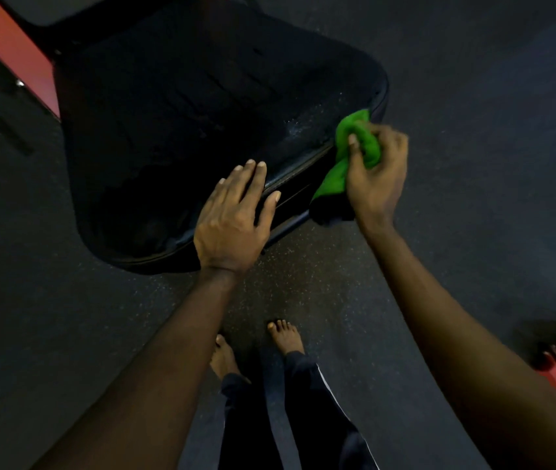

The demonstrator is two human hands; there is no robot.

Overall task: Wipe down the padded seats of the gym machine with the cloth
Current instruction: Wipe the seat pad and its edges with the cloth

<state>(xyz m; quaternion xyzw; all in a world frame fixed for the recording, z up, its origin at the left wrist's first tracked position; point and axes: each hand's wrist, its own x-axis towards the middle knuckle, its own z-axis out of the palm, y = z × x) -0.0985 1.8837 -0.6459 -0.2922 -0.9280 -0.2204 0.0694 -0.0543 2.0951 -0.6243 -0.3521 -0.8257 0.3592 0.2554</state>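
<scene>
Cloth (359,139) clenched in my right hand (378,184) at centre right hides the dark seat (185,113) corner; my left hand (229,218) lies flat on its edge.

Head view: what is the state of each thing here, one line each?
green cloth: bunched, at the seat's side edge
right hand: grips the cloth
left hand: flat, fingers straight, rests on the seat's edge
padded seat: black, nothing lying on top
</scene>
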